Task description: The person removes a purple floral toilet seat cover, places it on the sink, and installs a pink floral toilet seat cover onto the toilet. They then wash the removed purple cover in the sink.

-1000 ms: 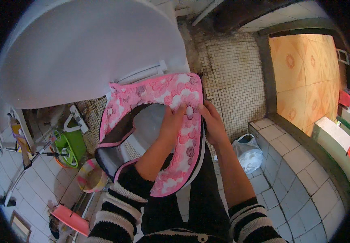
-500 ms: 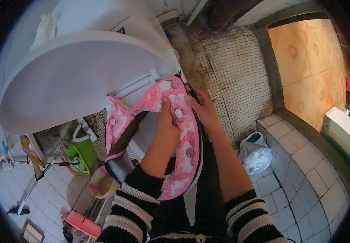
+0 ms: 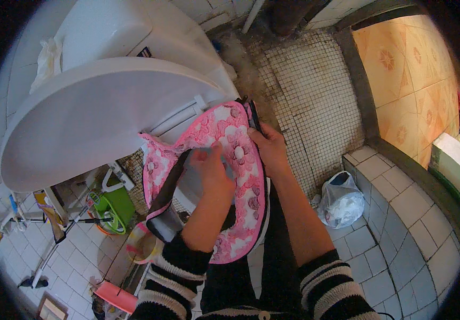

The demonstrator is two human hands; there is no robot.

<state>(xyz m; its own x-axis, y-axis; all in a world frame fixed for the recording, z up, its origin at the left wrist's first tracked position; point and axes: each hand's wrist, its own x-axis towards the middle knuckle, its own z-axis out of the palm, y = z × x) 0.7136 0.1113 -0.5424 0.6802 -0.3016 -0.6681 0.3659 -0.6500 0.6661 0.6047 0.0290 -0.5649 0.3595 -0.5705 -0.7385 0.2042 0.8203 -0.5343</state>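
One pink seat cover [image 3: 247, 178], mid-frame, long side running down-frame: my right grip [image 3: 271, 152], nearer it, pinches the outer edge; my left grip [image 3: 214, 170] curls over the opening, hold I can't tell.

One left hand [image 3: 215, 178] and one right hand [image 3: 272, 154] make two hands in all. There are two striped sleeves [image 3: 339, 290] and two trouser legs [image 3: 278, 250]. Count one seat cover [image 3: 250, 200], one toilet bowl [image 3: 191, 184], one raised lid [image 3: 97, 120], one see-through bag [image 3: 342, 205], one green bucket [image 3: 119, 210] and one round bin [image 3: 140, 249].
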